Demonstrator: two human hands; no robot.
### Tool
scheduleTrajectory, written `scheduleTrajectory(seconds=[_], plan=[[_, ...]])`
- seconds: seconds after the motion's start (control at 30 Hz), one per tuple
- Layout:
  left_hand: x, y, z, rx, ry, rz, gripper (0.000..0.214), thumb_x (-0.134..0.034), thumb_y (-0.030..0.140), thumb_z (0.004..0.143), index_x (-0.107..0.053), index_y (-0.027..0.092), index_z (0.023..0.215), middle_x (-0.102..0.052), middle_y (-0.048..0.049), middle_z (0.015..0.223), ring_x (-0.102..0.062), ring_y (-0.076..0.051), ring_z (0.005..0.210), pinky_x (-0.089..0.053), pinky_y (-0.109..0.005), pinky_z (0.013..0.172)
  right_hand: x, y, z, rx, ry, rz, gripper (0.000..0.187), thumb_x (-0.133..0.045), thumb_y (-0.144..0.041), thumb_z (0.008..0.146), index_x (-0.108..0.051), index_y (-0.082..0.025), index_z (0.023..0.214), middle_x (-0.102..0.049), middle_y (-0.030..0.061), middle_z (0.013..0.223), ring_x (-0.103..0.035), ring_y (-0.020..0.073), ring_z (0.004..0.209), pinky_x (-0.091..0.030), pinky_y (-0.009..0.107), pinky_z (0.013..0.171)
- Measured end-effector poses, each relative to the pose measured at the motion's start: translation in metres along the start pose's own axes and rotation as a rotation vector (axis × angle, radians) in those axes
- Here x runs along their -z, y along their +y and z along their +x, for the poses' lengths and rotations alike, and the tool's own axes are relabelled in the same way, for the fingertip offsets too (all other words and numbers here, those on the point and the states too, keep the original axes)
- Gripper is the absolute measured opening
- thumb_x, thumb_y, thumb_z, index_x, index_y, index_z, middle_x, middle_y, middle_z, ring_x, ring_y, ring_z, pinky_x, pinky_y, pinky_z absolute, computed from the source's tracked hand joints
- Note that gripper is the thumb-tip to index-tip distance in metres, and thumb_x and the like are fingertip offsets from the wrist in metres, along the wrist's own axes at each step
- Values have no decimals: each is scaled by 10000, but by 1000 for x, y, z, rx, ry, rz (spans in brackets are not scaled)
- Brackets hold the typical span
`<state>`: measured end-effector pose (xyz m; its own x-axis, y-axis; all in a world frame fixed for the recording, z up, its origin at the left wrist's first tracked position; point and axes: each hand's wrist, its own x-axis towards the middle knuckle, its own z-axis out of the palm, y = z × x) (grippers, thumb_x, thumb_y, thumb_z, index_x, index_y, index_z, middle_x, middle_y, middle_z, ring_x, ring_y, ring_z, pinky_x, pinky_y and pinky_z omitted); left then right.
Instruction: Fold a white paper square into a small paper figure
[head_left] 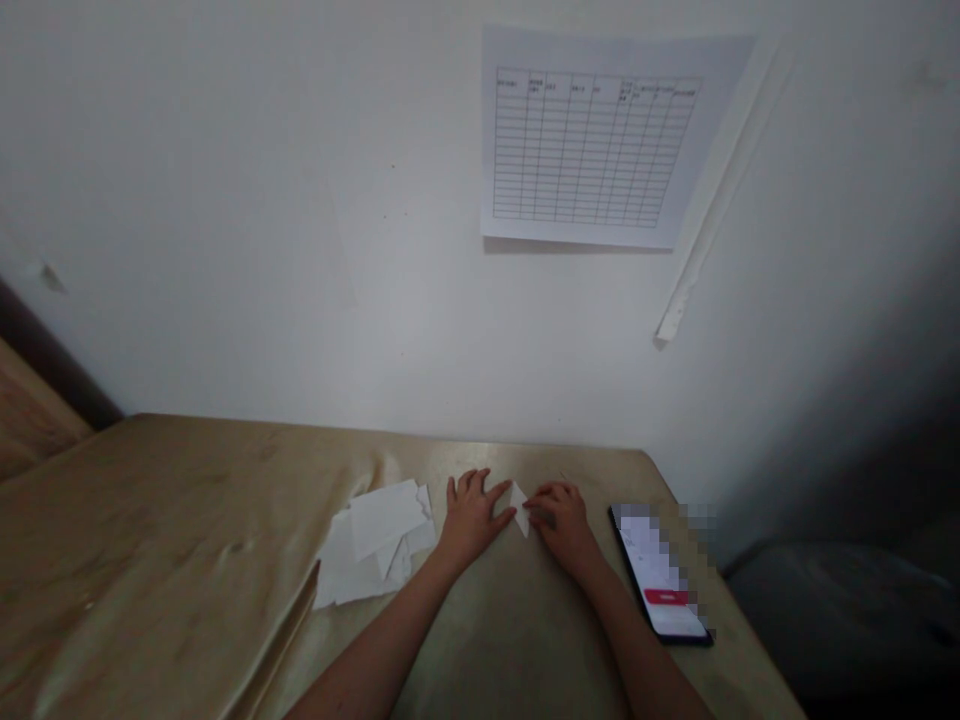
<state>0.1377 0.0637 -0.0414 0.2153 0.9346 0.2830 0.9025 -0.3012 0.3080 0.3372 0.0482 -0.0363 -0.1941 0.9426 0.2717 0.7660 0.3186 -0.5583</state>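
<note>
A small white piece of folded paper (520, 508), pointed at top and bottom, is between my two hands over the table. My left hand (471, 515) has its thumb and index finger at the paper's left edge, while its other fingers are spread. On the other side, my right hand (562, 520) pinches the paper's right edge with curled fingers. Several torn white paper sheets (386, 525) lie in a loose overlapping pile just left of my left hand.
A phone (660, 575) with a lit screen lies to the right of my right forearm. The table (187, 540) has a wrinkled tan cover and meets a white wall (262, 250). A printed grid sheet (585, 150) hangs there beside a white strip (720, 200).
</note>
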Motion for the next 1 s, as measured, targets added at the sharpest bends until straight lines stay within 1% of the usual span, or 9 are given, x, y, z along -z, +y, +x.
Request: scheduleTrajectory(seconds=[0.03, 0.1, 0.2, 0.33, 0.5, 0.7, 0.9, 1.0], plan=[[0, 1, 0, -3, 1, -4, 496, -662, 484, 853, -569, 446, 1339, -499, -72, 1444, -368, -342, 1365, -178, -641, 1153, 0, 1, 0, 5, 2, -5, 269, -639, -180, 838, -749, -311, 1045, -654, 37, 1198, -460, 244, 1208, -318, 414, 1077], [0, 2, 0, -22, -6, -18, 454, -663, 451, 861, -588, 467, 1308, -495, -51, 1449, -371, -332, 1364, -181, -645, 1152, -1, 3, 0, 22, -9, -13, 309, -636, -190, 842, -728, -316, 1109, -650, 31, 1235, -443, 246, 1240, -289, 428, 1102], [2, 4, 0, -37, -32, -34, 334, -657, 422, 873, -669, 456, 1204, -495, -38, 1450, -377, -327, 1362, -168, -656, 1153, -1, 3, 0, 35, -49, -22, 305, -626, -220, 860, -720, -318, 1134, -677, 31, 1192, -452, 244, 1226, -270, 439, 1109], [5, 6, 0, -27, -49, -64, 268, -635, 431, 890, -704, 449, 1149, -507, -43, 1439, -393, -326, 1355, -153, -676, 1149, -1, 1, -1, 34, -74, -21, 286, -621, -234, 871, -727, -314, 1124, -687, 30, 1154, -460, 249, 1203, -279, 435, 1099], [8, 7, 0, -39, -64, -89, 210, -639, 411, 895, -728, 439, 1082, -521, -26, 1429, -398, -307, 1361, -139, -684, 1150, -2, 0, -1, 37, -70, -23, 252, -640, -236, 869, -747, -327, 1077, -686, 29, 1110, -463, 247, 1181, -273, 430, 1106], [9, 7, 1, -33, -74, -99, 184, -683, 360, 867, -736, 387, 1041, -532, -33, 1421, -401, -310, 1362, -146, -693, 1141, -6, 4, 1, -3, -45, -55, 258, -700, -220, 825, -758, -355, 1037, -627, 34, 1205, -424, 253, 1235, -290, 421, 1102], [9, 4, 2, -71, -82, -162, 92, -706, 308, 848, -752, 322, 927, -531, -35, 1425, -420, -298, 1346, -149, -672, 1145, -7, 5, 1, -1, -55, -32, 253, -699, -226, 832, -758, -364, 1036, -625, 32, 1188, -432, 245, 1230, -299, 408, 1101], [8, 1, 2, -99, -83, -196, 73, -722, 307, 836, -750, 314, 903, -536, -30, 1419, -420, -294, 1347, -139, -667, 1149, -6, 5, 1, -12, -56, -38, 255, -699, -230, 833, -756, -370, 1038, -622, 31, 1193, -432, 247, 1233, -300, 409, 1099]])
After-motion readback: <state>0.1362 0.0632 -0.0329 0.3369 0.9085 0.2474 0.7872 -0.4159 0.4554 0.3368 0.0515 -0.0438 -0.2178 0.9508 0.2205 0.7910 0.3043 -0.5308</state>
